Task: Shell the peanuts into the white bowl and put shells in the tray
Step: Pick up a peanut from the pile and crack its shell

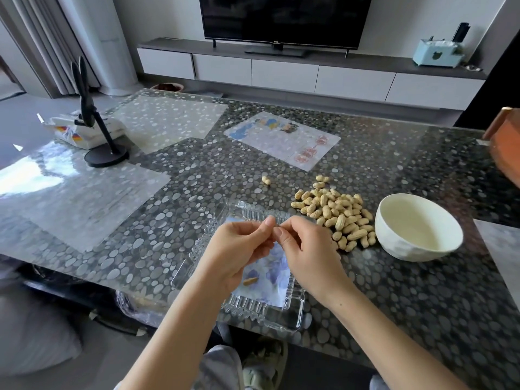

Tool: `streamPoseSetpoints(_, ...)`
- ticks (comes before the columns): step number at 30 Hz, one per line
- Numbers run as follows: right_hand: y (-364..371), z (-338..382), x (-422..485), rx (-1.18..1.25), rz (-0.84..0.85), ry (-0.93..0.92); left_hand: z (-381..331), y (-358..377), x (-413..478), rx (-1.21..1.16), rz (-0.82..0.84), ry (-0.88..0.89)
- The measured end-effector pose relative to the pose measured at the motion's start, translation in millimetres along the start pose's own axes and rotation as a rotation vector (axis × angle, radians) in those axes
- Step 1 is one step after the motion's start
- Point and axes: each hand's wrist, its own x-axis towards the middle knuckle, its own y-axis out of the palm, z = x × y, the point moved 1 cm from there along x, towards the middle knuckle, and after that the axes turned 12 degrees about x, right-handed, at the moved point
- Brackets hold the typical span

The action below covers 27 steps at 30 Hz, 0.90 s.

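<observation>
two sets of fingertips (269, 221) pinched together over the tray (263, 308) — left hand (239, 249) against right hand (308, 250), anything held impossible to tell; peanuts (337, 212) beside the bowl (401, 250).

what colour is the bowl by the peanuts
White, the bowl, seen best in the head view.

Left hand (242, 249) and right hand (308, 250) meet, curled fingertips (269, 222) seemingly pinching a hidden peanut between them.
</observation>
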Motion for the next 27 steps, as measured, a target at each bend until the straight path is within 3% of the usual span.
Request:
streamPoseSetpoints(5, 0.4, 6.6, 2.2, 0.238, -0.039, 0.156, -0.5, 3.7, -2.2, 0.0, -0.157, 0.112)
streamPoseSetpoints(10, 3.4, 4.8, -0.7, 0.398, -0.202, 0.26, 1.0, 13.8, -3.5, 0.045, -0.223, 0.187)
streamPoseSetpoints(16, -35.8, 11.9, 4.7, 0.229, -0.148, 0.173, -17.0, 41.5, 2.7, -0.025, -0.068, 0.177)
streamPoseSetpoints(21, -97.2, 0.0, 4.0, 0.091, -0.265, 0.143, -30.5, 99.6, 23.0, -0.063, 0.06, 0.172)
streamPoseSetpoints(27, -145.2, -22.1, -5.9, 0.312, -0.461, 0.408, -22.3, 160.3, 43.4, -0.002, 0.119, 0.185)
